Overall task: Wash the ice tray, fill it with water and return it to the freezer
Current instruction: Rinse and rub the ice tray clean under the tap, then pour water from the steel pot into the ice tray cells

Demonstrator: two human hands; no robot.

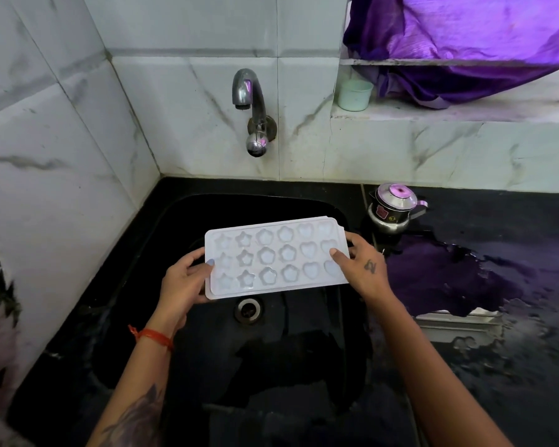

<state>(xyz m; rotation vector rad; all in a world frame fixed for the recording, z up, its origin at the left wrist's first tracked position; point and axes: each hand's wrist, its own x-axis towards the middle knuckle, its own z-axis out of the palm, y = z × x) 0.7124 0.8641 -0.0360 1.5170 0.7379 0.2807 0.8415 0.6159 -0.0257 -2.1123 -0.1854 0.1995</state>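
Note:
A white ice tray (275, 258) with star, flower and heart shaped cells is held flat over the black sink (175, 221). My left hand (183, 280) grips its left end, thumb on top and fingers underneath. My right hand (360, 267) grips the right end the same way. The cells look pale and glossy; I cannot tell whether they hold water. A chrome tap (249, 101) sticks out of the tiled wall above the tray, and no water runs from it. The sink drain (248, 309) shows just below the tray's near edge.
A small steel kettle (392, 206) stands on the wet black counter (497, 350) right of the sink. A pale green cup (354, 95) sits on a ledge beside a purple cloth (465, 43). Marble-patterned tiled walls (46, 140) close in the left and back.

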